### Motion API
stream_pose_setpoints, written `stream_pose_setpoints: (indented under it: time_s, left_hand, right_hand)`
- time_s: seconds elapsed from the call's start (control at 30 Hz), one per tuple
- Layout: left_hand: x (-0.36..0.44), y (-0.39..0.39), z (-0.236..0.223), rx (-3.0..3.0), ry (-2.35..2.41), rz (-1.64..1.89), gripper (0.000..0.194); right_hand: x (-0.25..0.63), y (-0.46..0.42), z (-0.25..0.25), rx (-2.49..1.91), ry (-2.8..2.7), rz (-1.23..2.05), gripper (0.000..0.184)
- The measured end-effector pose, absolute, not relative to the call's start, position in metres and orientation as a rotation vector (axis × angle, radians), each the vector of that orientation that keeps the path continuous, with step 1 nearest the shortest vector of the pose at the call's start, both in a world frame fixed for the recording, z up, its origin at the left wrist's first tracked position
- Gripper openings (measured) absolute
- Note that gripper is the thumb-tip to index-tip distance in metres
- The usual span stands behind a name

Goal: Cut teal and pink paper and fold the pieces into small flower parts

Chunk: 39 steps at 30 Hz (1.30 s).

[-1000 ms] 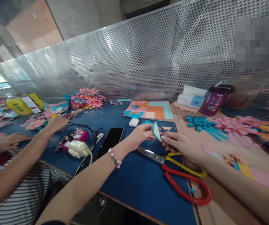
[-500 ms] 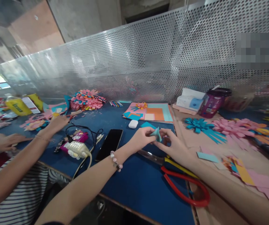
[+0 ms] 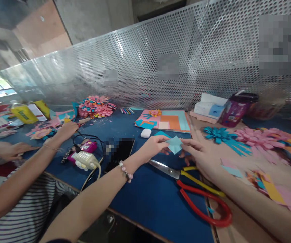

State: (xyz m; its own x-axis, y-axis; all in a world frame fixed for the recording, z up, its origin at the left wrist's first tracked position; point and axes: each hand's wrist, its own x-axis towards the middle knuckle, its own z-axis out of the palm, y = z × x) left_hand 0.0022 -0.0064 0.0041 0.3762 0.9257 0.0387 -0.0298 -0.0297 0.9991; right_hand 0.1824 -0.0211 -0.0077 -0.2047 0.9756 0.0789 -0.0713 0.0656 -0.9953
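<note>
A small light-blue square of creased paper is held up between my two hands, above the blue tabletop. My left hand pinches its left corner. At the opposite corner, my right hand grips the paper with thumb and fingers. Just below my hands lie large scissors with one red and one yellow handle. A darker blue paper piece rests on the table behind my left hand, partly covered by it. The white earbud case sits close by.
Left of my forearm are a phone and a corded glue gun. A co-worker's arm reaches in at the left. Paper flowers and scraps lie on cardboard at right. A purple cup stands by the perforated metal screen.
The light-blue paper was folded up and curled between my fingers; now it is opened out into a flat, creased square facing me. My right fingers have shifted to its right corner.
</note>
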Motion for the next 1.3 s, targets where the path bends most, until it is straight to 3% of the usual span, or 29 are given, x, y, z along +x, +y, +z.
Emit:
stream_pose_setpoints:
  time_s: [0.3, 0.47, 0.77, 0.97, 1.13, 1.3]
  left_hand:
    - [0.000, -0.005, 0.006, 1.514, 0.935, 1.026, 0.019]
    - [0.000, -0.006, 0.000, 1.513, 0.892, 1.003, 0.030]
    - [-0.003, -0.004, -0.004, 1.707, 0.919, 0.993, 0.025]
    - [-0.003, -0.006, 0.000, 1.622, 0.922, 0.985, 0.022]
    - [-0.004, -0.006, 0.003, 1.478, 0.905, 0.936, 0.019]
    - [-0.005, -0.005, 0.003, 1.395, 0.844, 0.899, 0.025]
  right_hand:
    - [0.183, -0.017, -0.013, -1.056, -1.466, 1.245, 0.034]
    - [0.185, -0.013, -0.019, -1.041, -1.464, 1.228, 0.032]
    - [0.181, -0.018, -0.011, -1.012, -1.457, 1.160, 0.028]
    - [0.183, -0.021, -0.011, -0.994, -1.667, 1.085, 0.007]
    - [0.187, -0.022, -0.008, -1.049, -1.781, 1.085, 0.033]
    - [0.182, -0.026, -0.002, -1.027, -1.806, 0.984, 0.027]
